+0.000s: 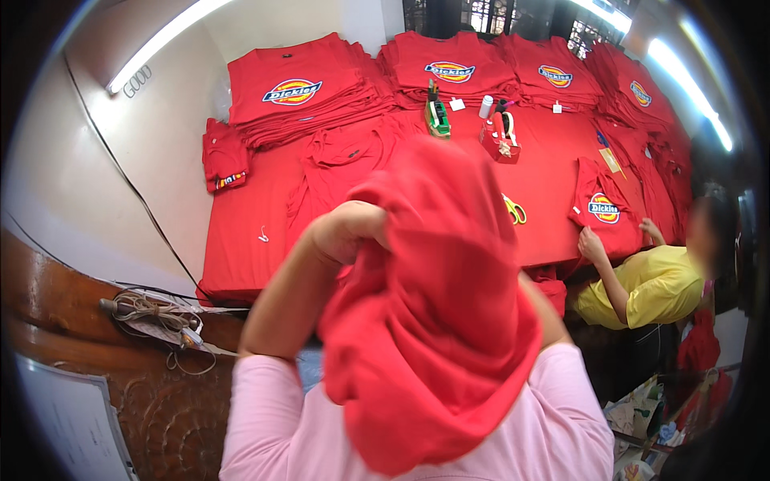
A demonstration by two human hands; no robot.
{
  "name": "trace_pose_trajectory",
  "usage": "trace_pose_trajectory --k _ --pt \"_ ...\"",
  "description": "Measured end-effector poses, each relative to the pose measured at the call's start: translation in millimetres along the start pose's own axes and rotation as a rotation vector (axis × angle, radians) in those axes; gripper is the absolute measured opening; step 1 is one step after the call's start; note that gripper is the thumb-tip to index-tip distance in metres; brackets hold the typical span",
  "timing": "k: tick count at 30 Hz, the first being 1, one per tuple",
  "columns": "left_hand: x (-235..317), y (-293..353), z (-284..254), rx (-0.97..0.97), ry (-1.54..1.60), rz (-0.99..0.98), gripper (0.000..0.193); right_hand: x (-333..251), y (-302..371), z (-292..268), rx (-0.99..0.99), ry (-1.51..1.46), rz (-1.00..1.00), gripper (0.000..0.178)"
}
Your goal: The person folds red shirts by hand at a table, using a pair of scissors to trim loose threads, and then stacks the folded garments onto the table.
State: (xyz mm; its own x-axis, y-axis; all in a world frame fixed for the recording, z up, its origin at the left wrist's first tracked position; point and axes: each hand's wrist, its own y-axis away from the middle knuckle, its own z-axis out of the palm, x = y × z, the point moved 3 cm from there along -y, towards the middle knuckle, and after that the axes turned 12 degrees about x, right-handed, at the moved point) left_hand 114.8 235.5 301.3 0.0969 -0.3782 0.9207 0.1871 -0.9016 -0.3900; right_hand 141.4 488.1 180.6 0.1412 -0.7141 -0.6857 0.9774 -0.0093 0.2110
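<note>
A bunched red shirt [437,313] hangs raised in front of my chest, its folds slightly blurred. My left hand [350,228] is closed on the shirt's upper left side, fingers curled into the cloth. Behind the fabric my right hand is hidden; only part of the right forearm [545,309] shows at the shirt's right edge. Past the raised cloth, another red shirt [345,152] lies spread on the red-covered table [249,232]. Yellow-handled scissors [514,210] lie just right of the held shirt, partly covered by it.
Stacks of red printed shirts [313,88] line the table's far side. A green tape dispenser [438,120] and a red tape dispenser [501,140] stand mid-table. At right, a person in yellow [662,284] handles a folded red shirt [603,204]. Coiled cables [156,309] lie at left.
</note>
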Motion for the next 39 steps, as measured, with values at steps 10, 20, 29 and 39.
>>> trace_pose_trajectory --k 10,20,29,39 --pt "134.1 58.4 -40.1 -0.445 -1.874 -1.169 0.033 -199.4 99.0 129.9 -0.438 2.165 -0.395 0.017" --pt "186.2 31.4 -21.4 0.234 -2.345 -0.445 0.036 -204.8 58.5 90.6 -0.525 2.389 -1.478 0.014" --pt "221.5 45.7 -77.0 0.466 -2.197 0.016 0.038 -257.5 102.1 138.8 0.07 2.232 -1.202 0.052" --pt "253.8 77.0 -60.2 0.406 -2.227 -0.546 0.046 -354.6 176.9 123.7 -0.089 1.563 -0.884 0.032"
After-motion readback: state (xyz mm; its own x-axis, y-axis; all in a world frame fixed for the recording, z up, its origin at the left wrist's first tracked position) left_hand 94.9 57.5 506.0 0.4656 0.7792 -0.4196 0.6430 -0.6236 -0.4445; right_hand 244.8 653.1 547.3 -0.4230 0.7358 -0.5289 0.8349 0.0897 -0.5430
